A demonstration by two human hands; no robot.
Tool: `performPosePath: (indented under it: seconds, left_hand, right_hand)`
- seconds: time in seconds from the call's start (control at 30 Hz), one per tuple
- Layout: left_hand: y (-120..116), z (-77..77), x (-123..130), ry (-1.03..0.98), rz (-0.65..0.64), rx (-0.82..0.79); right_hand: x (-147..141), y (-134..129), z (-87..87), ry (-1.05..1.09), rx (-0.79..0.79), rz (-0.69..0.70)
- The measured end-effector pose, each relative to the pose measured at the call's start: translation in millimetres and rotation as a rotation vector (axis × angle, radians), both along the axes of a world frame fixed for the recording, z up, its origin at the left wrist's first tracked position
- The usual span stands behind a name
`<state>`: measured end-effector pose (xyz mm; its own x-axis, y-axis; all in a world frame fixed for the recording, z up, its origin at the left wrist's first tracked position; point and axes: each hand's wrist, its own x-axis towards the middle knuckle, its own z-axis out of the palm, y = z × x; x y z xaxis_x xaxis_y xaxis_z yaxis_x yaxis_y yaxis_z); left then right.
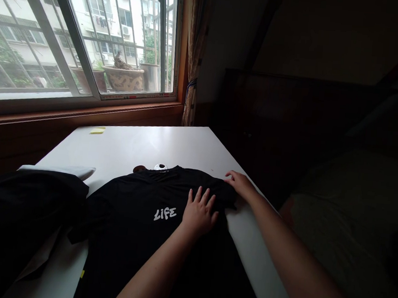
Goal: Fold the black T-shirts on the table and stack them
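A black T-shirt [127,226] is spread on the white table, its collar toward the window and its white lettering [165,214] upside down from here. Flat on its chest, to the right of the lettering, lies my left hand [199,213] with the fingers spread. My right hand [240,185] is at the upper edge of the right-hand sleeve [228,195], thumb and finger a little apart. Its other fingers are partly hidden. The shirt's lower part fades into shadow between my arms.
A dark garment heap [25,213] with a white part covers the table's left side. Beyond the collar are a round brown object [138,168] and a white ring-shaped one [161,166]. A yellow note [97,130] lies on the white table [172,142], below the barred window [91,35].
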<state>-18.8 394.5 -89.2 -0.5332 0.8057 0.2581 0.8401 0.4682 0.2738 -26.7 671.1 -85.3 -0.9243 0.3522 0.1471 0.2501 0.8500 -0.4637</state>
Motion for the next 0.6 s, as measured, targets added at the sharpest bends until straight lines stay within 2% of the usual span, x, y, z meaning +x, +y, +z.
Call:
performPosePath:
  seconds: [0.23, 0.5, 0.6]
  left_hand:
    - [-5, 1.7, -3, -0.085, -0.115, -0.084]
    - [0, 6.8, -4, -0.070, -0.216, -0.156]
    - [-7, 11.5, -4, -0.036, -0.257, -0.119]
  right_hand:
    - [6, -1, -22.2, 0.050, 0.141, -0.027]
    - [13, 1, -20.0, 0.052, 0.196, -0.085]
    - [19, -4, -17.9, 0.059, 0.222, -0.104]
